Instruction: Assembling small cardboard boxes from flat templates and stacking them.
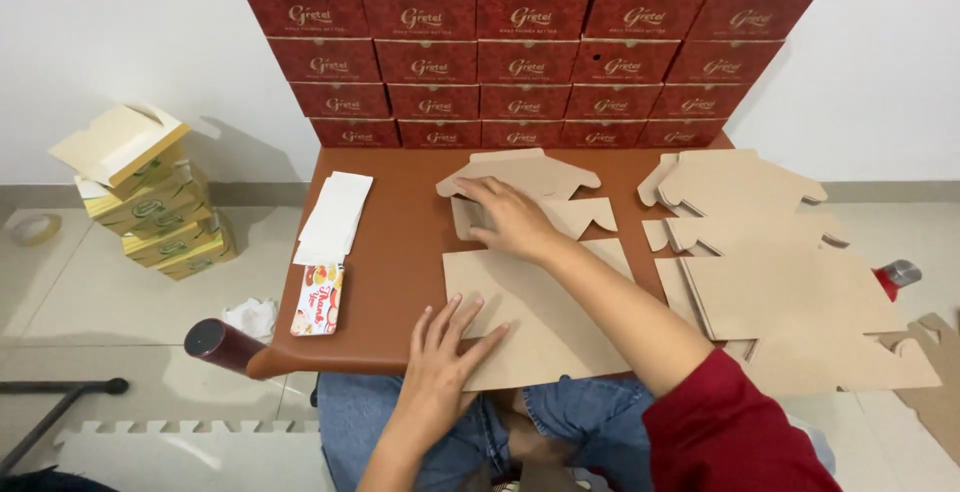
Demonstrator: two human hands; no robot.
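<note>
A flat brown cardboard box blank (545, 297) lies unfolded on the low brown table (400, 242), reaching from the near edge to the middle. My left hand (445, 357) presses flat on its near left corner, fingers spread. My right hand (510, 217) reaches across and rests on the blank's far flaps, fingers curled over a flap edge. Neither hand lifts anything.
A stack of more flat cardboard blanks (760, 272) overhangs the table's right side. Red folded boxes (520, 52) are stacked against the wall behind. White cards (335, 217) and a colourful card (318, 302) lie at left. Yellow-green boxes (160, 212) stand on the floor left.
</note>
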